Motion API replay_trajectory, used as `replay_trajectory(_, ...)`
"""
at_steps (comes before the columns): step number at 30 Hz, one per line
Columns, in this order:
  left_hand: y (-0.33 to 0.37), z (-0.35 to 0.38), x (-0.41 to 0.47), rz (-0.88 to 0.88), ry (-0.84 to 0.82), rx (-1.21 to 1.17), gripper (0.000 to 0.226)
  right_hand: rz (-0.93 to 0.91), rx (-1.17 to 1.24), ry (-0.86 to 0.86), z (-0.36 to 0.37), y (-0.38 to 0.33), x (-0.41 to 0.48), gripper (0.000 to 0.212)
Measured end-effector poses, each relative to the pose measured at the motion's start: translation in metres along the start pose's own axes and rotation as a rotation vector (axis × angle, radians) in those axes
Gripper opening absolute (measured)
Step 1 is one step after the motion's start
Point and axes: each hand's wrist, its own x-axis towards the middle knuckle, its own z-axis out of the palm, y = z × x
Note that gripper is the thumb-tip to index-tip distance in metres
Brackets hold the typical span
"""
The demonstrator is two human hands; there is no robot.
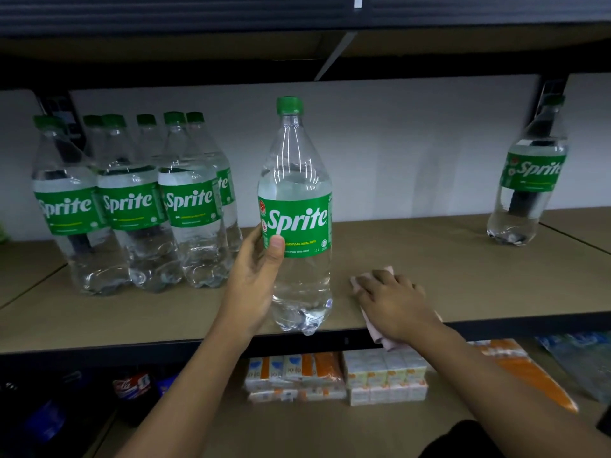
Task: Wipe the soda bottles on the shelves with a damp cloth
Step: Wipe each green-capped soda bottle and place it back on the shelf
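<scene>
In the middle of the frame the left hand [261, 269] held one Sprite bottle [297, 180] upright at the front edge of the shelf [463, 266]. Its thumb lay on the lower part of the green label and the fingers were curled behind the body. To the lower right of the bottle, the right hand [393, 302] lay flat with fingers spread on the pink cloth [356, 281]. It pressed the cloth on the shelf board and gripped nothing; one corner of the cloth hung over the edge. More bottles [132, 206] stood together at the left of the frame, and a single bottle [529, 180] stood far right. The held bottle looked full, so it was probably rather heavy for one hand. Its clear plastic wall was smooth and would likely become slippery when damp. The label band seemed the best place to hold it, because the surface there gives more friction. The soft cloth should fold easily around the round body.
</scene>
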Motion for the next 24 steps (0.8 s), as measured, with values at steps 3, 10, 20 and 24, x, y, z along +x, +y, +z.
replay_trajectory(3, -0.001, -0.004, 0.0, -0.014, -0.006, 0.038, 0.08, 0.009, 0.078, 0.077, -0.006, -0.006, -0.002, 0.044)
replay_trajectory(10, -0.017, -0.025, -0.014, -0.029, -0.072, 0.15, 0.088, -0.234, 1.048, 0.126, -0.032, -0.041, -0.027, 0.081)
replay_trajectory(20, -0.027, -0.029, 0.004, -0.044, -0.09, 0.18, 0.062, -0.28, 1.125, 0.12, -0.015, -0.057, -0.003, 0.081)
replay_trajectory(24, -0.034, -0.025, 0.027, -0.049, -0.096, 0.14, 0.059, -0.271, 1.13, 0.142, -0.016, -0.059, 0.023, 0.067)
